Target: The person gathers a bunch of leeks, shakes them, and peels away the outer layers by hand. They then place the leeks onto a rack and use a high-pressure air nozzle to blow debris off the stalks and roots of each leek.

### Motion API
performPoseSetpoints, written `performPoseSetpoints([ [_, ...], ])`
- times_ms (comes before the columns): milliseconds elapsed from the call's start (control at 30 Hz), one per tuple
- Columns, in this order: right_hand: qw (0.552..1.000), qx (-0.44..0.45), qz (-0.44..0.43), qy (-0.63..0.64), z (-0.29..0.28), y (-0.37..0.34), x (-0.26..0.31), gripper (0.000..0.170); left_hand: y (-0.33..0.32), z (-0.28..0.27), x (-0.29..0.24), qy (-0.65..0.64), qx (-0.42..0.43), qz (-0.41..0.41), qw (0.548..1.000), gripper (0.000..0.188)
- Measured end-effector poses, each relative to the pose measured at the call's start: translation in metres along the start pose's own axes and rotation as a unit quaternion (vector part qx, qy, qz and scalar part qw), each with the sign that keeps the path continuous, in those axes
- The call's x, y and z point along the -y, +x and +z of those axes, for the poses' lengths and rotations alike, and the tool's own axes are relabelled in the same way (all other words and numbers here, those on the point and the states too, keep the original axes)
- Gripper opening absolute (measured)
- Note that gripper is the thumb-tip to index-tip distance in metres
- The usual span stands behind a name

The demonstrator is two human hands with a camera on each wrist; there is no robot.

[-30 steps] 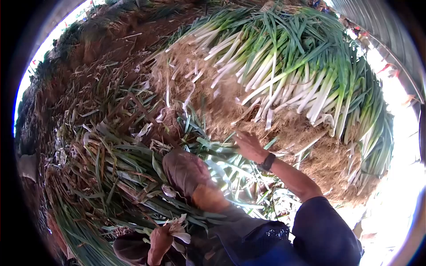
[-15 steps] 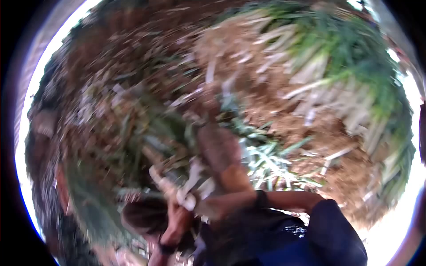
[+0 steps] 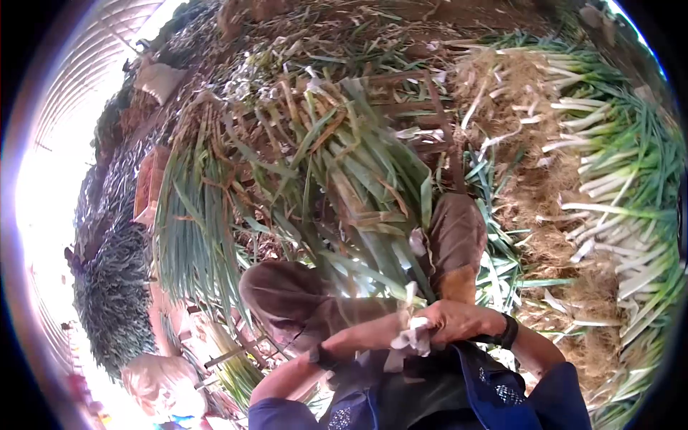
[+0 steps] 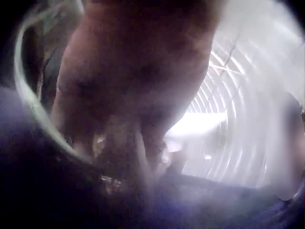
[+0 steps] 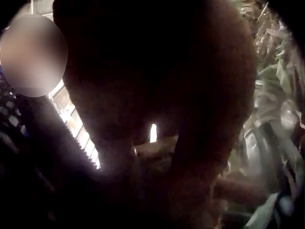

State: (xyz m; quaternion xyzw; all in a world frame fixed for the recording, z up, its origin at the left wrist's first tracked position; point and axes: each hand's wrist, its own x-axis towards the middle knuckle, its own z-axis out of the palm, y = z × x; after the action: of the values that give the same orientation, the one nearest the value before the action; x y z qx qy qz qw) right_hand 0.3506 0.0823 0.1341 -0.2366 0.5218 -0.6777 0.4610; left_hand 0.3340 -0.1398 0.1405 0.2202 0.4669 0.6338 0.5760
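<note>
Both hands meet at the lap, low in the head view. The left hand [image 3: 383,331], blurred, grips a white leek [image 3: 417,335] with loose pale layers. Beside it the right hand [image 3: 453,320] has its fingers curled round the same leek. In the left wrist view the left hand [image 4: 136,71] points its fingers down, and what lies between them is too dark to make out. The right hand [image 5: 157,81] is a dark shape in the right wrist view, with a pale piece [image 5: 157,148] between its fingers.
A heap of untrimmed leeks [image 3: 365,172] lies before the knees, with more green leaves [image 3: 190,229] to its left. Leeks with white stalks [image 3: 598,186] line the right side beside fibrous roots [image 3: 545,158]. An orange-red crate [image 3: 149,179] stands at left.
The head view has swung, so the white-stalked leeks now appear further right. The right hand has come back from the root pile to the leek in the left hand.
</note>
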Motion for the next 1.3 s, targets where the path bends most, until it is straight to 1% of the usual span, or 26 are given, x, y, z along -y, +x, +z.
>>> performPoseSetpoints([
  [67, 0.996, 0.007, 0.072, -0.056, 0.001, 0.000, 0.028, 0.024, 0.006, -0.009, 0.027, 0.008, 0.018, -0.017, 1.000, 0.039],
  [133, 0.999, 0.036, -0.024, 0.003, 0.001, -0.003, 0.000, 0.025, 0.005, -0.022, 0.052, 0.021, 0.075, -0.057, 0.995, 0.032],
  [200, 0.968, 0.042, 0.021, -0.247, 0.000, 0.005, 0.002, 0.035, 0.001, -0.033, 0.047, 0.095, 0.089, -0.128, 0.983, 0.046],
  [233, 0.957, 0.029, -0.066, -0.280, -0.001, 0.008, 0.015, 0.045, -0.007, -0.054, 0.048, 0.132, 0.106, -0.124, 0.978, 0.052],
  [267, 0.958, 0.067, -0.021, -0.278, -0.018, 0.004, -0.014, 0.054, -0.024, -0.084, 0.036, 0.170, 0.124, -0.121, 0.970, 0.057],
  [300, 0.963, 0.036, 0.003, -0.268, -0.019, 0.008, -0.012, 0.055, -0.054, -0.129, 0.010, 0.288, 0.103, -0.075, 0.949, 0.059],
  [333, 0.967, 0.003, 0.031, -0.254, -0.019, 0.011, -0.010, 0.057, -0.070, -0.183, -0.049, 0.382, -0.018, -0.030, 0.923, 0.050],
  [400, 0.970, -0.062, 0.036, -0.232, -0.023, 0.018, 0.005, 0.057, -0.137, -0.269, -0.189, 0.487, -0.356, 0.011, 0.798, 0.047],
  [433, 0.966, -0.104, 0.046, -0.233, -0.026, 0.021, -0.001, 0.059, -0.193, -0.287, -0.268, 0.501, -0.507, 0.113, 0.692, 0.044],
  [500, 0.951, -0.183, 0.046, -0.246, -0.028, 0.028, -0.009, 0.061, -0.258, -0.271, -0.404, 0.464, -0.636, 0.337, 0.517, 0.039],
  [567, 0.940, -0.228, 0.087, -0.239, -0.026, 0.032, 0.004, 0.061, -0.273, -0.262, -0.421, 0.415, -0.690, 0.409, 0.429, 0.035],
  [633, 0.915, -0.237, 0.072, -0.318, -0.041, 0.044, -0.011, 0.064, -0.230, -0.270, -0.324, 0.410, -0.702, 0.324, 0.483, 0.031],
  [667, 0.882, -0.252, 0.065, -0.392, -0.046, 0.045, -0.017, 0.067, -0.207, -0.277, -0.244, 0.401, -0.668, 0.234, 0.581, 0.029],
  [700, 0.881, -0.282, 0.085, -0.370, -0.050, 0.049, -0.012, 0.074, -0.180, -0.268, -0.161, 0.672, -0.508, 0.190, 0.504, 0.032],
  [733, 0.859, -0.318, 0.074, -0.395, -0.060, 0.051, -0.015, 0.080, -0.137, -0.253, -0.090, 0.656, -0.493, -0.111, 0.561, 0.037],
  [767, 0.840, -0.369, 0.066, -0.393, -0.071, 0.057, -0.012, 0.083, -0.095, -0.204, -0.051, 0.630, -0.428, -0.239, 0.603, 0.044],
  [800, 0.818, -0.417, 0.059, -0.392, -0.084, 0.063, -0.009, 0.086, -0.073, -0.201, 0.011, 0.495, -0.393, -0.315, 0.708, 0.059],
  [833, 0.780, -0.455, 0.065, -0.424, -0.102, 0.068, -0.013, 0.089, -0.052, -0.219, 0.111, 0.507, -0.339, -0.324, 0.723, 0.071],
  [867, 0.742, -0.486, 0.069, -0.456, -0.124, 0.076, -0.022, 0.092, -0.035, -0.195, 0.123, 0.356, -0.352, -0.332, 0.799, 0.075],
  [900, 0.739, -0.505, 0.070, -0.441, -0.150, 0.086, -0.032, 0.099, -0.026, -0.204, 0.187, 0.353, -0.360, -0.226, 0.833, 0.077],
  [1033, 0.747, -0.517, 0.186, -0.373, -0.231, 0.139, -0.074, 0.126, -0.008, -0.186, 0.168, 0.249, -0.362, -0.126, 0.889, 0.035],
  [1067, 0.749, -0.513, 0.183, -0.377, -0.228, 0.152, -0.066, 0.126, -0.005, -0.169, 0.128, 0.094, -0.461, -0.123, 0.874, 0.034],
  [1100, 0.796, -0.480, 0.169, -0.328, -0.215, 0.166, -0.052, 0.113, -0.005, -0.153, 0.100, -0.065, -0.540, -0.115, 0.831, 0.033],
  [1133, 0.838, -0.445, 0.155, -0.275, -0.196, 0.178, -0.037, 0.100, -0.012, -0.145, 0.091, -0.066, -0.539, -0.113, 0.832, 0.033],
  [1200, 0.822, -0.406, 0.190, -0.350, -0.133, 0.203, 0.011, 0.091, -0.040, -0.142, 0.072, -0.084, -0.587, -0.030, 0.805, 0.030],
  [1300, 0.775, -0.401, 0.127, -0.472, -0.081, 0.232, -0.008, 0.081, -0.101, -0.111, 0.019, -0.083, -0.636, 0.029, 0.766, 0.026],
])
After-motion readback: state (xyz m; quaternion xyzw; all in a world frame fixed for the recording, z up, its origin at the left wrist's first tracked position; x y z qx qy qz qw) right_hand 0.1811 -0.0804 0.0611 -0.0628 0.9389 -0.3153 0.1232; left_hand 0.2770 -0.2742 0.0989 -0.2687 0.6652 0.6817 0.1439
